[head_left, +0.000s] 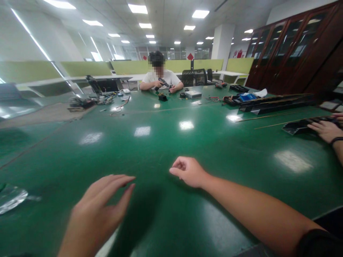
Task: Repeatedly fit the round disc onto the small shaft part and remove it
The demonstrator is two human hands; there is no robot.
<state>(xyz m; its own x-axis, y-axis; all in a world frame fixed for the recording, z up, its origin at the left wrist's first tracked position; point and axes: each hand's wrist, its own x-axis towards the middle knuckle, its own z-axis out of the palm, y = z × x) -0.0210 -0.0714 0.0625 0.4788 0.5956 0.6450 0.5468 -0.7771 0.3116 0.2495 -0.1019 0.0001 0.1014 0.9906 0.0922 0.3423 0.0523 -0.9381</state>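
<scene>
My left hand [100, 203] hovers over the near part of the green tabletop [150, 153]. Its thumb stands apart from the straight fingers, and nothing is between them. Farther to the right, my right hand [189, 171] is at the tabletop with its fingers curled in a loose fist and the thumb beside them. No object shows in it. Only bare green surface lies between the two hands.
Across the table a person [160, 80] holds a power drill [163, 82]. Another person's hand [325, 130] rests on a black channel piece [297, 125] at right. Long black rails [276, 101], a grey box [193, 94] and tangled cables [107, 98] lie farther back. Clear plastic [12, 198] is at left.
</scene>
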